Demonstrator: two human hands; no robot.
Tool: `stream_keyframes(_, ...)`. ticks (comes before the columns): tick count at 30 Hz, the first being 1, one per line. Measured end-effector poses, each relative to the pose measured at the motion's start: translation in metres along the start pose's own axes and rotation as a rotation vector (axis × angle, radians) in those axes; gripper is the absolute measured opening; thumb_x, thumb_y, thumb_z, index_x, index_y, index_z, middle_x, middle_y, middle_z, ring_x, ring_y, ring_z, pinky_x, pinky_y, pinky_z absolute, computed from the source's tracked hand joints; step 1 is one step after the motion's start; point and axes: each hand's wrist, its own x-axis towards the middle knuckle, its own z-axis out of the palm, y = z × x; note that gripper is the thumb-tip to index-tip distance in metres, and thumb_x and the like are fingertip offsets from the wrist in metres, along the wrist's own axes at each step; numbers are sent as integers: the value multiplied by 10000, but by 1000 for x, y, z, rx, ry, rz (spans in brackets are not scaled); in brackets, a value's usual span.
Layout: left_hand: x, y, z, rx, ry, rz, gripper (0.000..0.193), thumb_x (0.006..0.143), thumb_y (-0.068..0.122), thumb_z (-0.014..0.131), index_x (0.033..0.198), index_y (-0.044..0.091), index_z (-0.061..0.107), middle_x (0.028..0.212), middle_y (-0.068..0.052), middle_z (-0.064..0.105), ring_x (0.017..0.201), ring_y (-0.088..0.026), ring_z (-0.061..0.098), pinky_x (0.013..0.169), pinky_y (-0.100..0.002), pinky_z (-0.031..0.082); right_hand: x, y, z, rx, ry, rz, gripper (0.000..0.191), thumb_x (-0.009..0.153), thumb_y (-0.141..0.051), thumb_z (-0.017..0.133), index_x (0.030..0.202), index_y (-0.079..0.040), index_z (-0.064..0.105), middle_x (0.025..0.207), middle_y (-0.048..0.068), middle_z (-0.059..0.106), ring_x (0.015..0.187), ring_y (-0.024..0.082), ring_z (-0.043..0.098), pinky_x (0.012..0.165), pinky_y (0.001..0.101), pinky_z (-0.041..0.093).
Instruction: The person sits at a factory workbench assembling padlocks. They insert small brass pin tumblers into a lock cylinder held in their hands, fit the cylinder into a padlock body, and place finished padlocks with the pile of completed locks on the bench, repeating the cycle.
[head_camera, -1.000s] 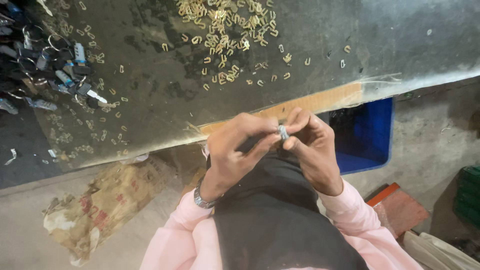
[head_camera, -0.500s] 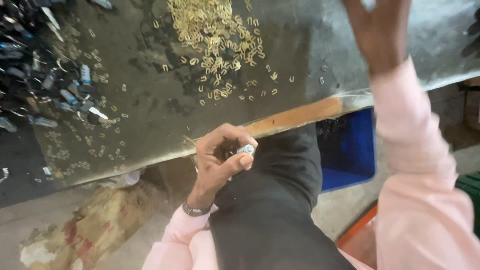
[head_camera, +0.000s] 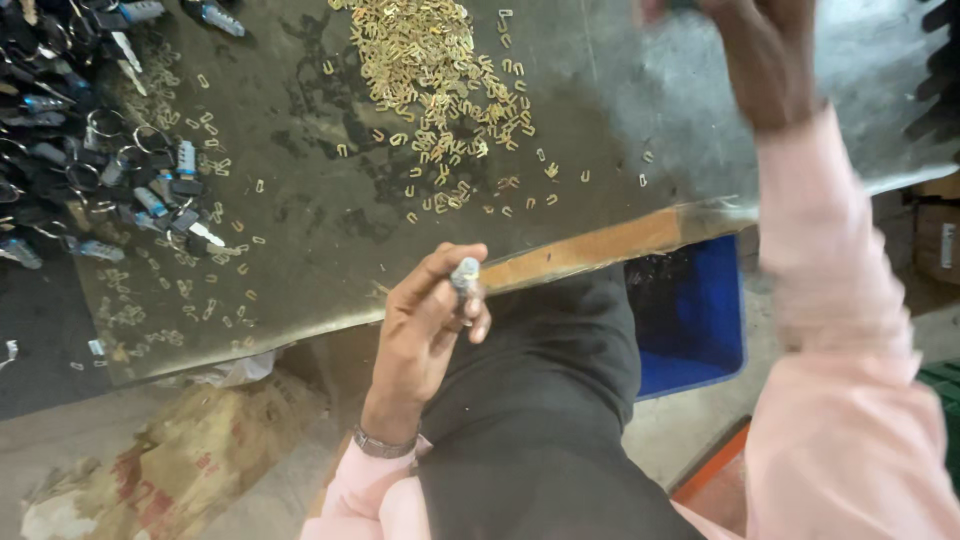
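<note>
The left hand (head_camera: 425, 325) pinches a small grey metal piece (head_camera: 465, 272) at the tabletop's (head_camera: 300, 200) worn near edge. The right hand (head_camera: 765, 55) reaches blurred over the far corner, grip unclear. Brass clips (head_camera: 430, 70) lie heaped on the stained sheet.

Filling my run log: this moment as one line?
left hand: holds small metal piece | right hand: raised over table | gold clips: heaped

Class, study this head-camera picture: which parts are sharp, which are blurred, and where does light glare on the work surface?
Head view: the left hand pinching a small grey metal piece is fairly sharp, as is the pile of small brass clips; the raised right hand is blurred and cut off at the top edge; pale glare washes the dark metal tabletop on the right.
</note>
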Motion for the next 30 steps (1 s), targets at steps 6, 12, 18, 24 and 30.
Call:
stream_keyframes(6,15,-18,-7,48,-160,-124,403,939,310,812,1125,-29,696,983,-77,678,786,-149,626,685,-306,522,-134,-36,33,715,241,-42,608,1020,-660,581,1025,-72,425,674,82,461,489,135,436,496,288,423)
stream_keyframes(12,13,-32,-3,300,-135,-158,285,990,273,744,1012,-10,719,892,-40,684,733,-87,618,635,-230,483,-174,-68,98,955,476,125,577,1046,-621,564,976,-68,417,554,12,353,433,82,238,430,267,256)
stream_keyframes(18,12,-30,11,709,-109,7,195,1008,181,713,1022,-13,711,866,-18,662,747,-75,599,665,-228,474,-197,-63,127,926,510,229,535,1062,-535,562,927,-45,393,614,31,347,459,68,238,428,255,224)
stream_keyframes(24,16,-33,21,1045,-90,319,157,944,109,767,1029,2,690,878,-68,667,789,-161,654,721,-274,501,-204,-65,128,676,488,212,461,1095,-421,502,916,1,446,679,104,466,540,146,419,513,295,354)
stream_keyframes(30,16,-32,31,1235,-44,512,177,854,4,789,1000,20,690,864,-74,645,783,-225,652,675,-318,491,-200,-67,122,384,421,109,443,1075,-336,466,849,41,525,705,117,548,548,155,486,558,303,432)
